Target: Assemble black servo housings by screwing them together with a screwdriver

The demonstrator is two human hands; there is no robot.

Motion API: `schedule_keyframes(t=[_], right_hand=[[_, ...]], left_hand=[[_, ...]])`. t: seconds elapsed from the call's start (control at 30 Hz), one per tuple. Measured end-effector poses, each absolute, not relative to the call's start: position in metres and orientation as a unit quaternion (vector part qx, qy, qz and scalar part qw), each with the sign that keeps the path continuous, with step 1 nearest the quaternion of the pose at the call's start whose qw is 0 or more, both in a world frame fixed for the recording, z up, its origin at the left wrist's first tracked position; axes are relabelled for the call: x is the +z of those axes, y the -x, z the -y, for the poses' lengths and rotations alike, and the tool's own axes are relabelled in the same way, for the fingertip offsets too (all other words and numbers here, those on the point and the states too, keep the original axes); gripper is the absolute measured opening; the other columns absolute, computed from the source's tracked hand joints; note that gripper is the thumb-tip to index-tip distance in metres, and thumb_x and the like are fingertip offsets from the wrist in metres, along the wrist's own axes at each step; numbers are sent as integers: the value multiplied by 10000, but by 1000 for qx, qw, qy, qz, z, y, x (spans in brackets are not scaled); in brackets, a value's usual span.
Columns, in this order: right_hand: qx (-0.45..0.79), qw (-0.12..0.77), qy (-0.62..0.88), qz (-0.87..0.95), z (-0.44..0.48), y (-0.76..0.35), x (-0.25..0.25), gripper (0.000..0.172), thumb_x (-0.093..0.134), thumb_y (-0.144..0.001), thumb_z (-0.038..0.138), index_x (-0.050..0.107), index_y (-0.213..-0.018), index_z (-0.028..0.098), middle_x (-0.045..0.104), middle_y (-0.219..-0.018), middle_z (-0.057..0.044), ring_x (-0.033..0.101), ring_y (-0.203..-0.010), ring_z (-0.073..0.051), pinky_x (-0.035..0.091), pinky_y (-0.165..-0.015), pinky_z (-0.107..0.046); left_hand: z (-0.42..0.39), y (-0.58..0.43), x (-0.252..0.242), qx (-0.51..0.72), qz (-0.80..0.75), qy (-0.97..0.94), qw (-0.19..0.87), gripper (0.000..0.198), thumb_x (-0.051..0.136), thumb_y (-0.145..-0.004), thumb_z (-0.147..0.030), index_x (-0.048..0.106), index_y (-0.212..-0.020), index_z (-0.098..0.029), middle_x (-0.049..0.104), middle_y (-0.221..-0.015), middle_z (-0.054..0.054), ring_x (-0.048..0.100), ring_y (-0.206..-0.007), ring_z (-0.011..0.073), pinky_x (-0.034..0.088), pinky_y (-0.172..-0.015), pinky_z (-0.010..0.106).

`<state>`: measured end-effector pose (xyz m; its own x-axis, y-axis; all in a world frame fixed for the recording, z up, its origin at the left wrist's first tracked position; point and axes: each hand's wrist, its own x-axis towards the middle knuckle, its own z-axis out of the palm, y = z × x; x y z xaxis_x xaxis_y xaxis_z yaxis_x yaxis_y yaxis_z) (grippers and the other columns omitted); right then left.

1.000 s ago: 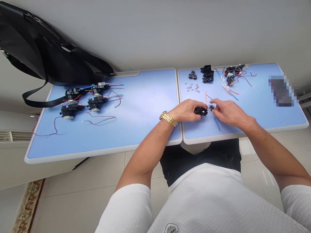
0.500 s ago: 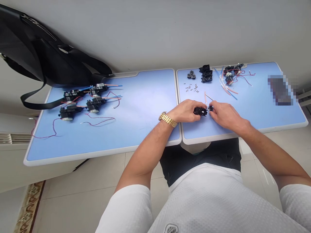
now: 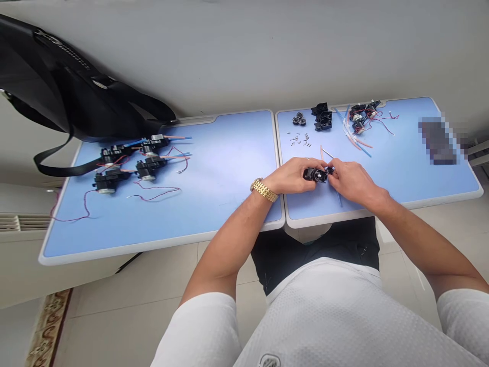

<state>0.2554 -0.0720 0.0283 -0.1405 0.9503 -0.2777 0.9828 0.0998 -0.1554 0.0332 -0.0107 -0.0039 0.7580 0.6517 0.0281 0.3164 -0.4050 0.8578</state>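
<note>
My left hand (image 3: pixel 296 175), a gold watch on its wrist, is closed around a black plastic housing (image 3: pixel 315 175) with a round opening and a pale centre facing up. Close beside it, my right hand (image 3: pixel 351 179) pinches a small round black cap (image 3: pixel 330 170); whether the cap touches the housing I cannot tell. A thin metal rod (image 3: pixel 327 152) and an orange tube lie just beyond the fingers. The end of a blue tube (image 3: pixel 340 199) shows below the right hand.
Beyond my hands lie small screws (image 3: pixel 300 139), round black caps (image 3: pixel 299 119), black housings (image 3: pixel 322 117), blue and orange tubes (image 3: pixel 353 136) and wired assemblies (image 3: pixel 361 114). Several more assemblies (image 3: pixel 148 166) sit on the left table near a black bag (image 3: pixel 95 97). A blurred dark object (image 3: pixel 438 142) lies far right.
The housing in my left hand has turned, so its round opening now shows. The cap in my right hand has come nearer to it. A blue tube end has appeared below the hands.
</note>
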Motion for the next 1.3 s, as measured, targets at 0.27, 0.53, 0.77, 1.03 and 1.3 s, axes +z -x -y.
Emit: schedule_keyframes(t=[0.27,0.53,0.77,1.03,1.3], right_hand=[[-169,29,-639,-750,74,-258,25,333,535,-1105,196,700,-1389,140,873,-1153,-154,781,-1042,-325,422,-797,-392],[-178,-7,-631,-755,74,-265,22,332,568,-1099,215,775,-1353,165,864,-1159,-133,767,-1038,-304,426,-821,-384],[-181,-35,-616,-766,72,-270,16,281,600,-1108,194,828,-1269,163,847,-1242,-154,759,-1097,-292,456,-872,-371],[-189,-67,-612,-765,73,-272,7,338,611,-1092,147,836,-1344,159,852,-1291,-169,776,-1151,-318,499,-927,-382],[-219,-103,-619,-747,68,-273,4,335,641,-1074,132,858,-1323,189,886,-1273,-117,795,-1134,-280,516,-953,-356]], left_hand=[[5,-35,-10,228,-268,-728,588,325,778,-810,-227,841,-1128,-194,763,-1622,120,765,-1452,327,593,-1249,450],[5,-36,-13,220,-293,-715,595,393,804,-821,-307,867,-1187,-181,778,-1593,138,734,-1498,324,579,-1289,455],[4,-38,-17,231,-284,-680,636,371,861,-754,-301,882,-1107,-191,795,-1570,123,713,-1513,391,529,-1322,527],[8,-39,-19,221,-270,-764,543,339,786,-768,-222,840,-1103,-208,695,-1686,142,730,-1493,386,542,-1304,551],[12,-40,-18,195,-238,-839,449,360,737,-795,-145,827,-1135,-222,634,-1667,137,738,-1438,353,625,-1211,530]])
